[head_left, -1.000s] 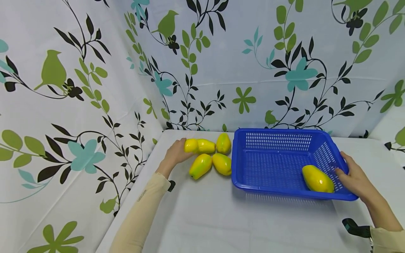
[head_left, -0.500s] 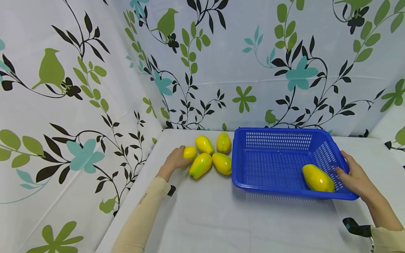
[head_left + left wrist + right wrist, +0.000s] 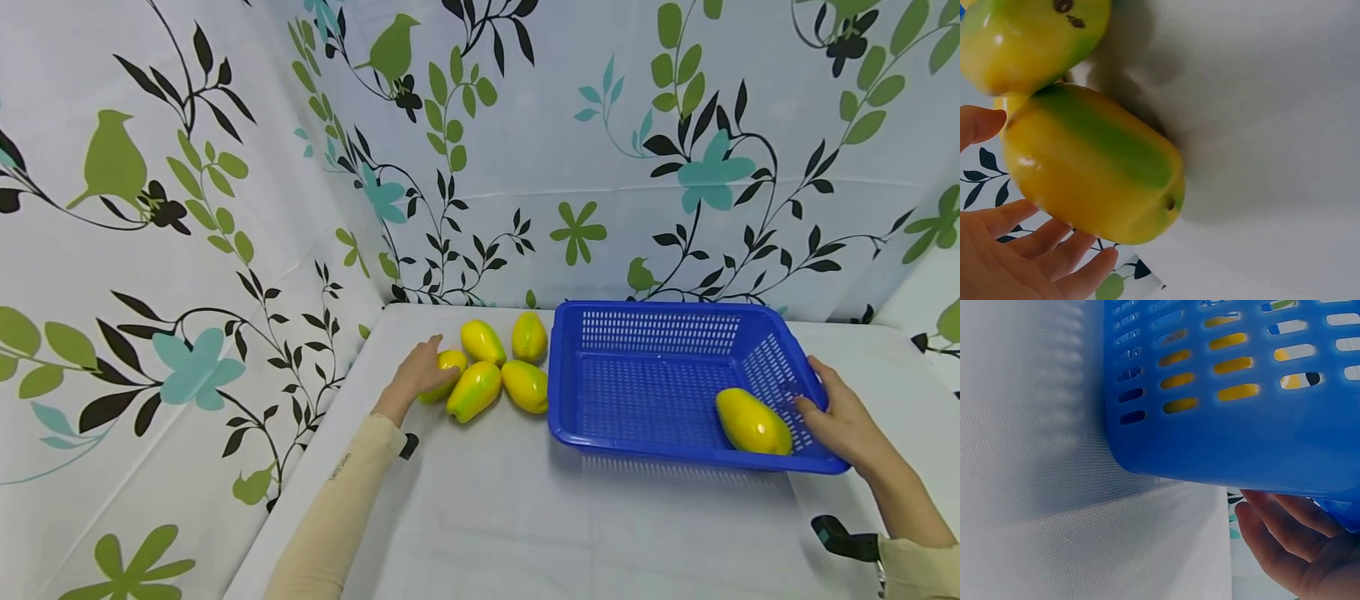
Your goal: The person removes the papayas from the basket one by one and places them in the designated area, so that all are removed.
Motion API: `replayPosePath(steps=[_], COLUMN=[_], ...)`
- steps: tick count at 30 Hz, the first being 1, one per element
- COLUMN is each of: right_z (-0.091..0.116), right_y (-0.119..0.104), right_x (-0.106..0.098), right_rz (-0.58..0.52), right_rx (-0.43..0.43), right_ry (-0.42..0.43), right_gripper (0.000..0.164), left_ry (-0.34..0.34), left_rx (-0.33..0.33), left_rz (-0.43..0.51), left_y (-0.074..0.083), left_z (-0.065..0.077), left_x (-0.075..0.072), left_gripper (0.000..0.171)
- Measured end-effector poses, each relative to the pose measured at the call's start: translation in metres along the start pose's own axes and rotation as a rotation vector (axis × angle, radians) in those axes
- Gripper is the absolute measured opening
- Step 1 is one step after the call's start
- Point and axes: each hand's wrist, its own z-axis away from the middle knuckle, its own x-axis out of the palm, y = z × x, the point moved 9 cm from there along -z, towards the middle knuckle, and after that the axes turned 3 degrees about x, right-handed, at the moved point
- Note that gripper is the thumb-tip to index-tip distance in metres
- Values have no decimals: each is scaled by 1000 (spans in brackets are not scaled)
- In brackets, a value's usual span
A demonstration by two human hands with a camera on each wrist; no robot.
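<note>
Beside the left hand (image 3: 417,373) lies a glossy yellow papaya (image 3: 1097,169) with a green streak. In the left wrist view the fingers are extended and spread along its side, and the thumb stands apart from it. Another papaya (image 3: 1032,44) touches its end. In the head view several more papayas (image 3: 475,392) sit clustered to the right of that hand. The right hand (image 3: 843,417) grips the right rim of a blue plastic basket (image 3: 645,387), thumb inside and fingers outside. One papaya (image 3: 753,422) rests inside, at the basket's front right.
A white cloth covers the table (image 3: 510,517). Patterned curtains (image 3: 480,167) with birds and leaves stand behind and to the left. A dark wrist camera (image 3: 843,540) sits at the right wrist. The basket's left side stands close to the papaya cluster.
The left hand has brought a papaya from over the back one down to the left end of the cluster, and its fingers have loosened. The right hand and basket stay put.
</note>
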Motion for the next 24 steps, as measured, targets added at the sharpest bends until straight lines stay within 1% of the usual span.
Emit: replayPosePath(steps=[9,14,19,24], right_z=[1,0,-1,-1], right_y=[0,1,2,0], right_x=[-1,0,0,-1], right_rz=[2,2,0,-3], right_rx=[0,1,2,0], right_ry=[-9,-9,-10,-1], right_gripper=[70,70,71,70], left_ry=[46,84,83,88], left_rx=[41,91,128,177], left_rz=[-64,-117,-176,-186], left_y=[23,41,59,80], left_z=[-5,-7,-8,-8], left_x=[-6,-9,-7,-7], left_gripper=[76,73,72,70])
